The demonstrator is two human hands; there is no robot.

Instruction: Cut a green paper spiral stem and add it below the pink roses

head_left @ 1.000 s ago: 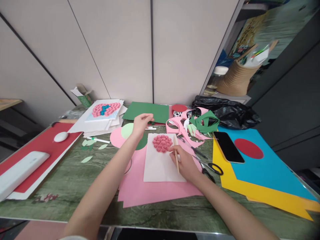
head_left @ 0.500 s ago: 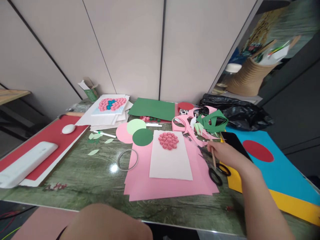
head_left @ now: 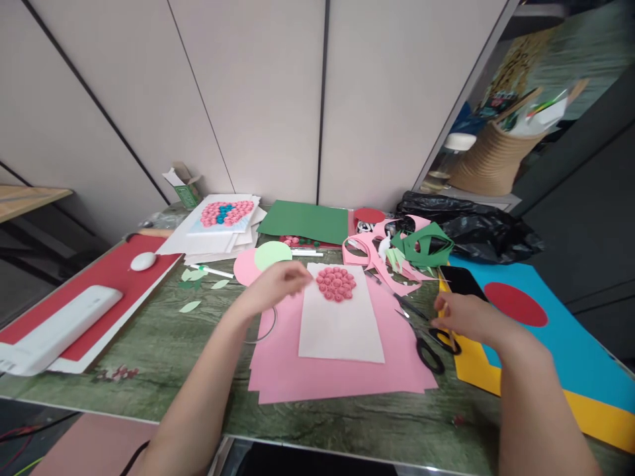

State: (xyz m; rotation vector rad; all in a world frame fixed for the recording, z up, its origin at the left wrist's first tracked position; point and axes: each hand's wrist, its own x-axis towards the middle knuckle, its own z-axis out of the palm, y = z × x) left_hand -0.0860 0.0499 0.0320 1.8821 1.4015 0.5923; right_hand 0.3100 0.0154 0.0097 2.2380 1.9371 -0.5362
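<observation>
Actually, the white sheet (head_left: 341, 334) lies on pink paper (head_left: 278, 387), its near edge short of the paper's, with pink rosettes (head_left: 336, 284) clustered toward its far edge. The left hand (head_left: 278, 284), fingers gathered, is by the sheet's far left corner (whether it pinches anything, I cannot tell). Right of the sheet, the right hand (head_left: 469, 318) pinches a wooden stick (head_left: 450, 338) near the scissors (head_left: 418, 345). Green tabletop (head_left: 367, 423) offers open room in front of the sheet.

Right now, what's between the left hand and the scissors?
Head view: from left hand to scissors lie the white sheet with its pink flowers, then pink paper. A slim dark tool lies just beside the blades.
</observation>
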